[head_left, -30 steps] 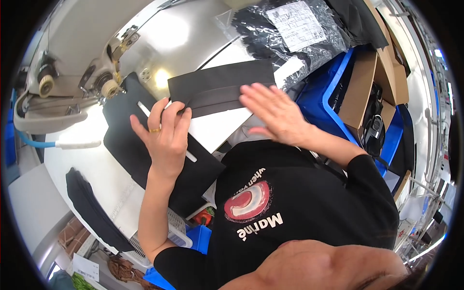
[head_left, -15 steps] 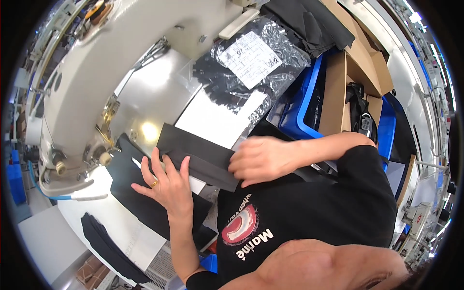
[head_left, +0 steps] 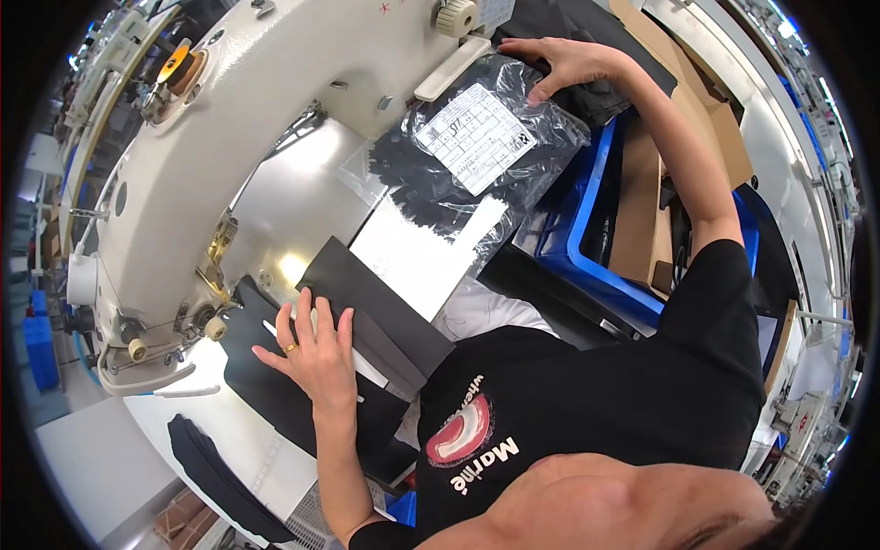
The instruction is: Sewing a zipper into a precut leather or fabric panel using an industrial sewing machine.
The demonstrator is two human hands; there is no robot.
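My left hand [head_left: 316, 353] lies with spread fingers on a black fabric panel [head_left: 376, 298] beside the sewing machine's needle area. Beneath it is a larger dark fabric piece [head_left: 284, 385]. A thin white stick-like thing shows on both sides of this hand; whether the hand grips it is hidden. My right hand [head_left: 573, 69] reaches to the far right, over a pile of dark fabric [head_left: 632, 55]. Its fingers are stretched and the thumb is apart, near a clear plastic bag [head_left: 550, 137] of black pieces. A white printed label [head_left: 477, 137] lies on the bag.
The cream sewing machine [head_left: 302, 46] arches across the upper left. At the right stand a blue bin [head_left: 582, 215] and an open cardboard box [head_left: 642, 202]. A narrow dark fabric strip [head_left: 215, 477] lies at the lower left of the white table.
My right hand has left the black panel and moved up and right to the fabric pile. The panel's folded part now lies opened out. My left hand stays nearly in place.
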